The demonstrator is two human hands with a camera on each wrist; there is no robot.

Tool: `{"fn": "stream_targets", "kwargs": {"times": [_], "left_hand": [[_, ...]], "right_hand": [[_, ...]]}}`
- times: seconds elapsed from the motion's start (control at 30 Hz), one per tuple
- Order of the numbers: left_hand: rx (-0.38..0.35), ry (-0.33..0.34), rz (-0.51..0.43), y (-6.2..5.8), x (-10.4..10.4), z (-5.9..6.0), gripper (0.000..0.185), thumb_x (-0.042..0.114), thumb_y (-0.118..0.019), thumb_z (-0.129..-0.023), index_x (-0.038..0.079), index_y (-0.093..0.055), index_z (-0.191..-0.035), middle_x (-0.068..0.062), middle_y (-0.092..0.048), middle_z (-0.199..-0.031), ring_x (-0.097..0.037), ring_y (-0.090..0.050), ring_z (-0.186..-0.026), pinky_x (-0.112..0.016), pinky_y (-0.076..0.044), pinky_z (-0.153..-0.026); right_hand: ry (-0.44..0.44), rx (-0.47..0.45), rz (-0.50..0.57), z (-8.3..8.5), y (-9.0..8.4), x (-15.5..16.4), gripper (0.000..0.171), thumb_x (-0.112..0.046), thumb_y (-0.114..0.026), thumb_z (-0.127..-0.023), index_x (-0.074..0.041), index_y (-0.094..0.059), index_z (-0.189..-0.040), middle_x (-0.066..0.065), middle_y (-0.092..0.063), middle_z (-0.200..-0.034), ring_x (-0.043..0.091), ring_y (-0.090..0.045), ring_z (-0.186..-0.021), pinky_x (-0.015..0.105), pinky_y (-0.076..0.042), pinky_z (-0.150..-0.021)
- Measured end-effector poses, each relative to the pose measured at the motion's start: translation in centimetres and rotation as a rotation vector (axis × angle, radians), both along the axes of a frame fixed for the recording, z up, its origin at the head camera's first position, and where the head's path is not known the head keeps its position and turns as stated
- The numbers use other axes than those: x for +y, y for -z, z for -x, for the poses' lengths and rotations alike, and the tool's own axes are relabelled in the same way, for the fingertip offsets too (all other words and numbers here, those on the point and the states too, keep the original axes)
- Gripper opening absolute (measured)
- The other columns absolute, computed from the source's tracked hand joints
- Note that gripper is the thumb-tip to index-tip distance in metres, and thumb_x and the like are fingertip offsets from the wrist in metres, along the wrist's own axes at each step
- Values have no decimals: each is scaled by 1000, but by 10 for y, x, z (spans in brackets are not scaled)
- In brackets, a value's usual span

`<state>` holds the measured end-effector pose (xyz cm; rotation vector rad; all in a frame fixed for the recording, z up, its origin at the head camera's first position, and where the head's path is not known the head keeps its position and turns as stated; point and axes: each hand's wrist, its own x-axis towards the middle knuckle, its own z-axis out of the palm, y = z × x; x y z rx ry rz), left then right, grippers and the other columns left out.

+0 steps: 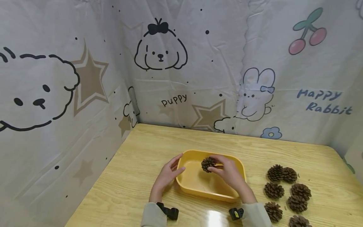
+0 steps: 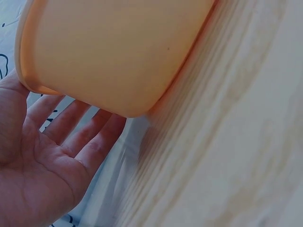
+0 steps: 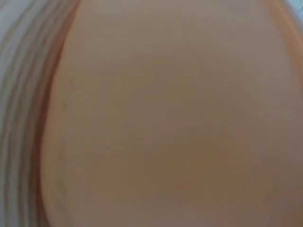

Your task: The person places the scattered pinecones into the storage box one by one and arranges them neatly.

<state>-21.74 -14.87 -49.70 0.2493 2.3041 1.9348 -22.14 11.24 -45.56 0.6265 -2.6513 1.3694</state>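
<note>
A yellow plastic bin point(image 1: 195, 186) stands on the table. My left hand point(image 1: 167, 175) holds its left end, thumb over the rim and fingers along the outer wall. In the left wrist view, the fingers of the left hand point(image 2: 61, 151) reach behind the bin's wall point(image 2: 123, 52). My right hand point(image 1: 228, 170) reaches over the right side of the bin and pinches a brown pine cone point(image 1: 208, 164) between thumb and fingers, above the bin's floor. The bin's outer wall point(image 3: 165, 113) fills the right wrist view, hiding the right hand and the cone there.
Several pine cones point(image 1: 273, 190) lie on the table to the right of the bin, some touching, one cut off at the bottom edge. The wooden table point(image 1: 147, 145) ends at printed cloth walls point(image 1: 181, 85) behind and on the left.
</note>
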Motion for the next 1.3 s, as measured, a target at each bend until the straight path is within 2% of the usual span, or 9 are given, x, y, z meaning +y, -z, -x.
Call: {"fn": "stream_targets", "kwargs": {"times": [0.33,0.7,0.93,1.3], "left_hand": [[-10,5,2,2,0,2,60,19,-64,-96,19,-40,-151,-9,-35,-159,-32,-33,-147,-49,-28,-122],[-16,8,-1,1,0,2,59,16,-62,-97,18,-39,-151,-10,-34,-159,-33,-33,-147,-50,-27,-122],[-20,28,-13,2,0,1,59,16,-61,-97,18,-38,-152,-11,-33,-159,-34,-32,-147,-51,-28,-122],[-20,23,-20,1,-1,2,60,17,-62,-97,17,-38,-152,-13,-35,-159,-35,-34,-146,-51,-29,-121]], "right_hand": [[5,-26,-22,6,5,-21,40,-8,-76,-83,1,-65,-120,19,-70,-111,35,-68,-104,35,-61,-84],[56,38,-86,9,8,-44,37,-5,-78,-79,1,-66,-114,18,-70,-109,34,-68,-101,40,-61,-82],[49,62,-131,10,10,-57,37,-1,-78,-78,4,-64,-112,19,-70,-106,34,-69,-98,41,-61,-77],[37,69,-193,14,15,-67,35,-2,-78,-79,4,-63,-110,20,-69,-106,33,-67,-99,46,-58,-84]]}}
